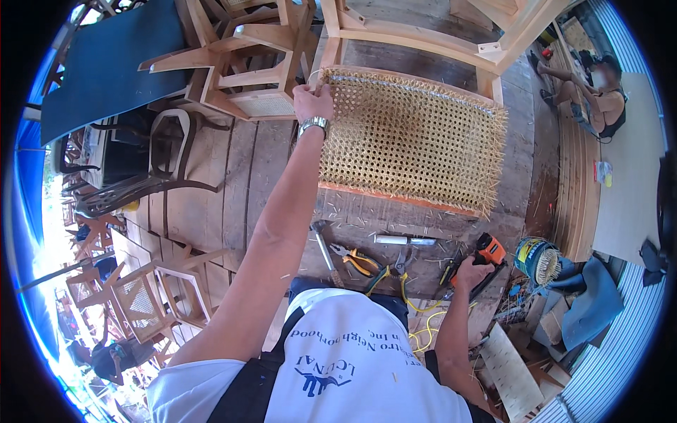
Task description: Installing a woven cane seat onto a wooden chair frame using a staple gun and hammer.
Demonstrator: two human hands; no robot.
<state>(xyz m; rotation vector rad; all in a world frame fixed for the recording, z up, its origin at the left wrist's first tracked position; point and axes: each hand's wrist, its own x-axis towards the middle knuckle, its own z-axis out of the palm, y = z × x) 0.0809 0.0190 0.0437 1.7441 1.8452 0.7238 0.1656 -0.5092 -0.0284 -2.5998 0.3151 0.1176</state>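
Note:
A chair frame of pale wood (pixel 416 39) lies with its woven cane webbing panel (pixel 416 141) turned up, cut strand ends bristling along the edges. My left hand (pixel 312 103) is closed at the panel's far left corner, pinching a thin pale cane strip that curves up beside the fingers. At the lower right, my right hand (pixel 471 273) grips an orange and black staple gun (pixel 491 248), which is held low over the work boards, apart from the panel. A yellow air hose (pixel 425 331) runs near that hand.
Between me and the panel lie a hammer (pixel 326 247), pliers with yellow-black handles (pixel 358 261), cutting pliers (pixel 400 264) and a white-handled tool (pixel 403 240). A round tin (pixel 537 259) stands at right. Chair frames (pixel 247 63) crowd the left. Another person (pixel 599 106) sits far right.

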